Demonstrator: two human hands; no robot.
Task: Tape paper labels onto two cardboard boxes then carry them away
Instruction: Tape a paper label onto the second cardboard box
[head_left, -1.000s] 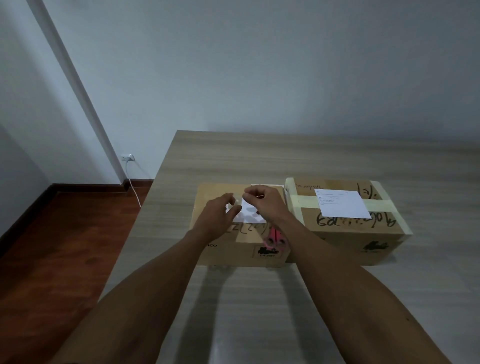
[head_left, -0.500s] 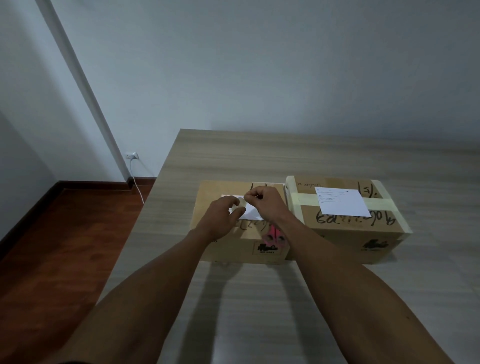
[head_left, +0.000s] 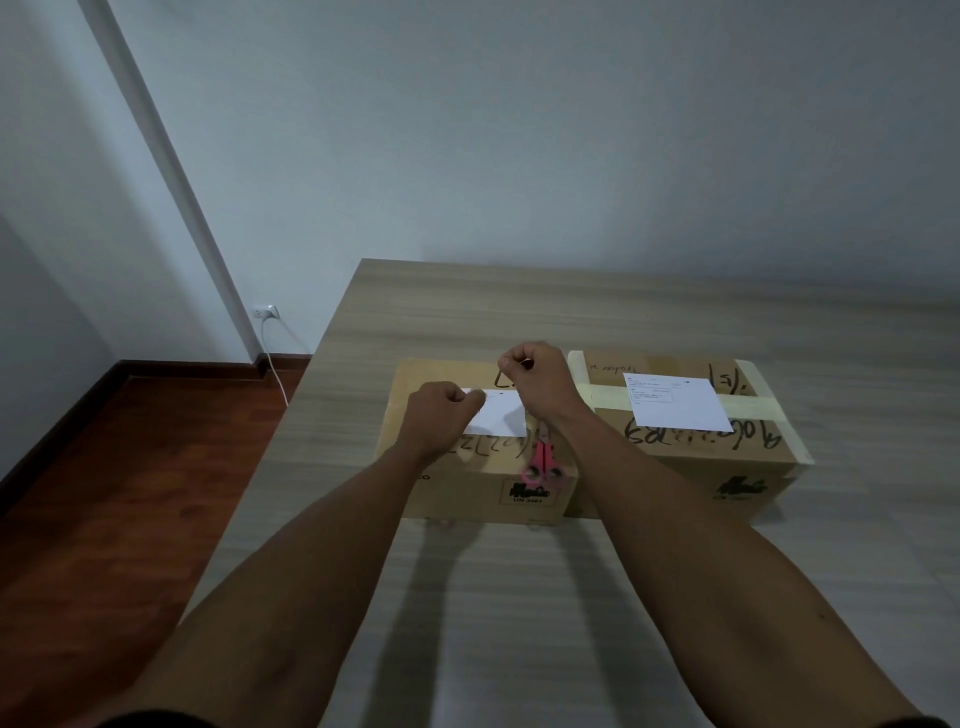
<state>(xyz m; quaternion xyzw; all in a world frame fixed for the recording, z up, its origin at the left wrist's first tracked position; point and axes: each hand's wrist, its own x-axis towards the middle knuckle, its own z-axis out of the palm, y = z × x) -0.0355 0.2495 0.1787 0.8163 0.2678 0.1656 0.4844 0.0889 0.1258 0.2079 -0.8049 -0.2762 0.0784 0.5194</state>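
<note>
Lying flat on the left cardboard box (head_left: 441, 483), the paper label (head_left: 501, 418) is sitting between both hands. Left hand (head_left: 441, 415) is curling at its near-left edge; right hand (head_left: 537, 376) is pinching something unclear above it. Pink scissors (head_left: 543, 462) are resting alongside, right cardboard box (head_left: 727, 467) touching, on the table (head_left: 519, 597).
</note>
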